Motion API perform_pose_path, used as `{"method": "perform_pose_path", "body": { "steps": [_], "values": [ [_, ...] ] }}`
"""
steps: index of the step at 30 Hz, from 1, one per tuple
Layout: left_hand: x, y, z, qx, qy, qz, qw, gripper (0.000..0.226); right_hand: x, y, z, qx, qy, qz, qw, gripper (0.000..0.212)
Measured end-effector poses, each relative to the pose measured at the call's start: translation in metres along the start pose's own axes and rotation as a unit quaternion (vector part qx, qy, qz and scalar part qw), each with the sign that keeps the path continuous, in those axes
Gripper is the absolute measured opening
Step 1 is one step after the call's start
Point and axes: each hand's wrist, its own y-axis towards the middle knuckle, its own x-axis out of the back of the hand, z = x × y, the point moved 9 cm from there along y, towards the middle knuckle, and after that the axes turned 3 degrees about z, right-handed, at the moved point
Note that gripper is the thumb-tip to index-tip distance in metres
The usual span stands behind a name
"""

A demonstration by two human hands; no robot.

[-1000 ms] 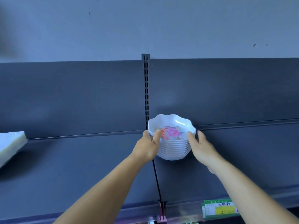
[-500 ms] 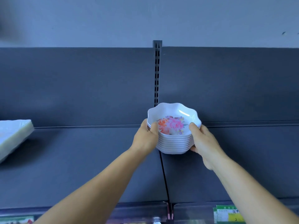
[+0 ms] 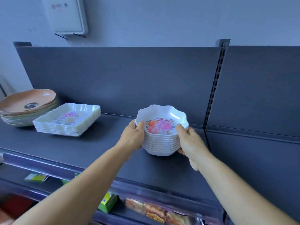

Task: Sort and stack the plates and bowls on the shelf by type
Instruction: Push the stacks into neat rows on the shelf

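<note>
Forearms come in from 6 o'clock, both bare, reaching up to the shelf. Below them, near edge of frame, a lower shelf level with a green box [image 3: 108, 202] and blurred packaged goods; can't tell what they are. Left hand [image 3: 132, 137] cupped against the 9 o'clock side of the stack of scalloped floral bowls [image 3: 162, 129], thumb hooked over the top bowl's rim, fingers curled around the side. Right hand [image 3: 190, 142] clasps the 3 o'clock side same way, thumb on the rim, fingers wrapped low around the stack. Stack is white, pink and orange roses printed inside the top bowl, sits at about frame centre over the dark grey shelf [image 3: 81, 146]; can't tell if its base touches the shelf or is just above it. Toward 9 o'clock, well apart from the bowls, a stack of white square floral plates [image 3: 68, 121] rests on the shelf. Just beyond that at 9–10 o'clock, touching or nearly so, a stack of round tan plates [image 3: 27, 106]. Slotted upright [image 3: 214, 88] at 2 o'clock on the back panel. White wall box [image 3: 66, 15] at 11 o'clock, farthest.
</note>
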Motion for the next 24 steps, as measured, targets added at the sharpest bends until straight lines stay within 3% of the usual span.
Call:
{"method": "perform_pose_path", "body": {
  "steps": [7,18,21,24],
  "values": [
    [0.073,0.021,0.017,0.010,-0.007,-0.004,1.000,0.029,-0.080,0.015,0.004,-0.007,-0.005,0.012,1.000,0.065],
    [0.145,0.064,0.029,0.009,0.054,0.031,0.998,0.047,-0.159,0.028,0.013,0.004,0.003,-0.006,1.000,0.058],
    [0.156,0.063,0.018,-0.023,0.122,0.025,0.992,0.038,-0.170,0.026,0.013,-0.013,-0.008,-0.007,1.000,0.067],
    [0.169,0.055,0.006,-0.092,0.280,-0.001,0.956,0.044,-0.168,0.013,0.031,0.036,-0.108,-0.067,0.991,0.075]
  ]
}}
